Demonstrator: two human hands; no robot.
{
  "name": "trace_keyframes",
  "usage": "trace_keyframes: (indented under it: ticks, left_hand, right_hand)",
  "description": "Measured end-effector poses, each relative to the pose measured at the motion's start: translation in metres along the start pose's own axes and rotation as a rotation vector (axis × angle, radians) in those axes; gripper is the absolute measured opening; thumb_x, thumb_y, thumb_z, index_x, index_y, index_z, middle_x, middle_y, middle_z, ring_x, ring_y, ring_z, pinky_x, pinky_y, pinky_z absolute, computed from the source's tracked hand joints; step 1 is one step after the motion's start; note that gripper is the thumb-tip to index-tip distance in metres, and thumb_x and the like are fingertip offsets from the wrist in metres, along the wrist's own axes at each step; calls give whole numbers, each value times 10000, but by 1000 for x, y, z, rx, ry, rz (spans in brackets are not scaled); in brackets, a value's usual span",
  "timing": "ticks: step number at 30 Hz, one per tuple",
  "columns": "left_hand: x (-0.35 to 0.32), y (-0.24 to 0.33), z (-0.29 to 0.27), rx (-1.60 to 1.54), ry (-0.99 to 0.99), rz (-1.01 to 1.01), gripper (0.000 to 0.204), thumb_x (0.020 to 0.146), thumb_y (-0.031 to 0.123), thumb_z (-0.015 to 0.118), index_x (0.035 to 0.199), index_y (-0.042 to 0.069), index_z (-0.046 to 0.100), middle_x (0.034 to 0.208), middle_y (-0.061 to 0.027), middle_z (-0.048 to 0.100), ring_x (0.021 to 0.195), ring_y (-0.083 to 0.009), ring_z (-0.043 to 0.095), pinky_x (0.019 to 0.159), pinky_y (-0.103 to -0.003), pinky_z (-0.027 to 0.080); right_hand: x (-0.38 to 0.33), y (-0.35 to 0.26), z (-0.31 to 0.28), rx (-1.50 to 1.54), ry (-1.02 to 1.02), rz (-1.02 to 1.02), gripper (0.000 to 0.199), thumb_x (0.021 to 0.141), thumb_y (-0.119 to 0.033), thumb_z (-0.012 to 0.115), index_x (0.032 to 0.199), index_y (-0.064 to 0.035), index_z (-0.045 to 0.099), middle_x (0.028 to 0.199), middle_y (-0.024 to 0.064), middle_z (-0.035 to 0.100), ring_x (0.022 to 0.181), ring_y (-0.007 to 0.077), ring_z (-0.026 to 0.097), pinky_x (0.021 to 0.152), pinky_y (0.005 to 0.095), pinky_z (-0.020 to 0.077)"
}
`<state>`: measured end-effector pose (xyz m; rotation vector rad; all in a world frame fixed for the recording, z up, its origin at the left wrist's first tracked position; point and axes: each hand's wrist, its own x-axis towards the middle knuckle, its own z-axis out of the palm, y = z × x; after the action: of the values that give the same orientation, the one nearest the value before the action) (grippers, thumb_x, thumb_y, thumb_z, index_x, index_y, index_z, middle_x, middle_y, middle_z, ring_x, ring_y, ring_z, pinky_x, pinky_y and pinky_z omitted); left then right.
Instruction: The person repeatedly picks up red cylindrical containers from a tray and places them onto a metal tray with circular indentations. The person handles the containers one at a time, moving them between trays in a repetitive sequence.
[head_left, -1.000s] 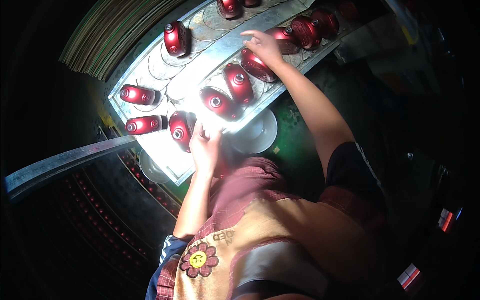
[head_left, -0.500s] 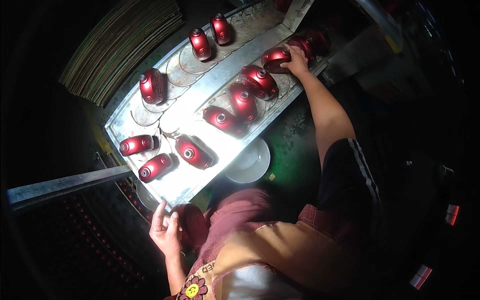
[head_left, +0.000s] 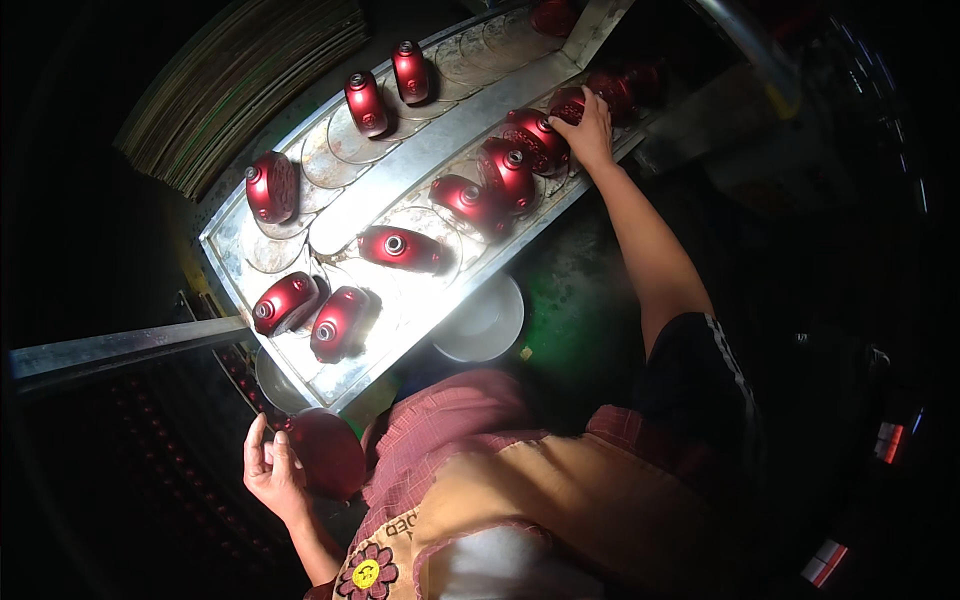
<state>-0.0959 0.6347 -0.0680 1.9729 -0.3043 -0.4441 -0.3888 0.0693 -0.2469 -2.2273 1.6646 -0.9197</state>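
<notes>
A dark red, round flattened bottle (head_left: 332,455) hangs beside my lap, its neck toward my left hand (head_left: 275,465). That hand is closed at the bottle's neck, one finger raised. At the far right of a metal tray (head_left: 455,320), my right hand (head_left: 590,130) curls over a glossy red bottle (head_left: 567,105), thumb on the near side and fingers on the far side. Close against it stand more red bottles: one (head_left: 538,140) just left of my thumb, another (head_left: 507,172) beyond that, and a further one (head_left: 465,200) nearer the tray's middle.
A metal divider (head_left: 420,165) splits the tray. Several upright bottles (head_left: 367,103) stand along the far row and left end. Below the near edge is a grey bowl (head_left: 480,318). A metal bar (head_left: 130,347) reaches in from the left. Stacked thin sheets (head_left: 245,90) lie behind.
The far-row bottles have shifted left along the tray, and those at its near left end have moved around. My left hand and its bottle have moved left. My right hand stays among the far-right bottles.
</notes>
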Motion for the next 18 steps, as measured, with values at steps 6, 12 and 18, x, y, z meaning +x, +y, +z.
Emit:
trace_keyframes:
  ticks: [6, 12, 18]
  left_hand:
    - [22, -24, 24, -74, -70, 56, 361, 919, 29, 658, 1273, -7, 595, 579, 85, 450, 453, 13, 334, 406, -172, 234]
    - [34, -69, 29, -112, -4, 16, 309, 921, 39, 660, 1226, 0, 630, 573, 87, 430, 454, 11, 330, 402, -178, 227]
    - [9, -15, 14, 2, 125, -21, 307, 919, 48, 668, 1223, 11, 635, 593, 85, 438, 459, 12, 328, 406, -179, 215]
  right_hand:
    - [-4, 24, 26, -79, -183, 266, 838, 706, -410, 834, 1366, -77, 437, 1328, 248, 515, 1273, 409, 475, 1053, 471, 410]
    - [10, 47, 29, -196, -41, 412, 904, 710, -382, 844, 1376, 23, 386, 1346, 281, 484, 1261, 447, 469, 1064, 467, 407]
    - [-30, -7, 2, 202, -85, -107, 864, 700, -182, 819, 1417, 2, 375, 1392, 223, 429, 1303, 412, 397, 1106, 450, 337]
